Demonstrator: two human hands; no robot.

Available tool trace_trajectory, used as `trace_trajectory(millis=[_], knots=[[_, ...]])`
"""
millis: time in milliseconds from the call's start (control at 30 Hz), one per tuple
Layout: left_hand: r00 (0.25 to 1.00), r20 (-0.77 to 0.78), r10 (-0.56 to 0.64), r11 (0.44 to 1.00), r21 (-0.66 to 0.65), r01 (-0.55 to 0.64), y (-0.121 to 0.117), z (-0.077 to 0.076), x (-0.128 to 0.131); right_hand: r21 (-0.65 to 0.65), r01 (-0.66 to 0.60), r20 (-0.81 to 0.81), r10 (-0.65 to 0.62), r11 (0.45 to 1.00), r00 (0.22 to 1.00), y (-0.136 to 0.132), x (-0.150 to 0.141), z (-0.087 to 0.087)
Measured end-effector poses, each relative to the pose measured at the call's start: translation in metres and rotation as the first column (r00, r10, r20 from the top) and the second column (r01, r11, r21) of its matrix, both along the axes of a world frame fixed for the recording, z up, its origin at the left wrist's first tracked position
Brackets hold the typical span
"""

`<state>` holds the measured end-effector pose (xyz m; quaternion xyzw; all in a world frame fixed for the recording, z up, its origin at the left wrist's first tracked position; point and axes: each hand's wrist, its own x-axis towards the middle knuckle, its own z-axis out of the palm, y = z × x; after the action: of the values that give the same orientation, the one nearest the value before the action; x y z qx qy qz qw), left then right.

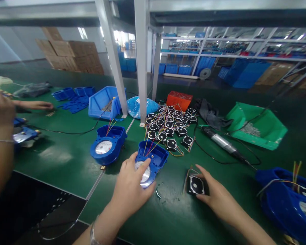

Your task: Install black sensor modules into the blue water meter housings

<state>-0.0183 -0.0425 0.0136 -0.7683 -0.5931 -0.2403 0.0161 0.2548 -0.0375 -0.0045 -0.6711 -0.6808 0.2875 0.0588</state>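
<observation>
My left hand (132, 180) is wrapped around a blue water meter (156, 158) whose open housing has thin coloured wires standing out of it. The fingers cover part of its round white dial. Between the thumb and fingers of my right hand (211, 189) is a small black square module (196, 185) with a white outline and thin wires, held low over the green table. A second blue water meter (108, 144) sits to the left, wires upright. At the right edge stands another blue water meter (288, 200), with a similar module and wires in its housing.
Several black modules (169, 126) with tangled wires lie ahead, before an orange bin (180, 100). An electric screwdriver (223, 143) and a green bin of screws (257, 126) are at right. A blue bin (104, 102) and metal posts (142, 68) stand behind. A co-worker's arm (0, 149) reaches in left.
</observation>
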Motion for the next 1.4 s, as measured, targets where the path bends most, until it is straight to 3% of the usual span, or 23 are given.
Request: trace_trajectory(millis=[200,333,433,500,567,667,767,1067,1267,1400], knots=[[0.994,0.098,-0.042,0.991,-0.122,0.054,-0.031,-0.01,0.028,-0.066,0.086,0.04,-0.083,0.994,0.996,-0.022,0.056,0.004],[0.986,0.161,-0.041,0.954,-0.286,0.087,-0.035,-0.012,0.026,0.04,0.069,0.066,-0.071,0.997,0.995,-0.027,0.064,0.004],[0.935,0.347,0.069,0.931,-0.36,0.064,-0.021,-0.011,0.02,0.08,0.098,0.08,-0.104,0.992,0.991,-0.027,0.06,0.002],[0.825,0.551,0.124,0.909,-0.397,0.129,-0.007,-0.012,0.018,0.117,0.091,0.089,-0.102,0.989,0.991,-0.025,0.058,-0.002],[0.651,0.748,0.133,0.873,-0.399,0.279,0.005,-0.015,0.021,0.165,0.062,0.103,-0.079,0.984,0.992,-0.023,0.056,-0.006],[0.42,0.897,0.139,0.845,-0.328,0.422,0.014,-0.021,0.03,0.222,0.063,0.135,-0.095,0.973,0.986,-0.021,0.054,-0.011],[0.34,0.925,0.17,0.853,-0.311,0.42,0.01,-0.025,0.04,0.222,0.118,0.158,-0.156,0.968,0.975,-0.023,0.052,-0.013],[0.398,0.898,0.188,0.86,-0.346,0.375,-0.02,-0.035,0.061,0.153,0.237,0.141,-0.259,0.959,0.956,-0.027,0.044,-0.011],[0.422,0.894,0.15,0.856,-0.332,0.397,-0.021,-0.035,0.063,0.104,0.306,0.162,-0.32,0.946,0.933,-0.025,0.039,-0.005],[0.496,0.859,0.125,0.868,-0.337,0.366,-0.02,-0.038,0.06,0.125,0.348,0.258,-0.369,0.929,0.893,-0.026,0.037,-0.006]])
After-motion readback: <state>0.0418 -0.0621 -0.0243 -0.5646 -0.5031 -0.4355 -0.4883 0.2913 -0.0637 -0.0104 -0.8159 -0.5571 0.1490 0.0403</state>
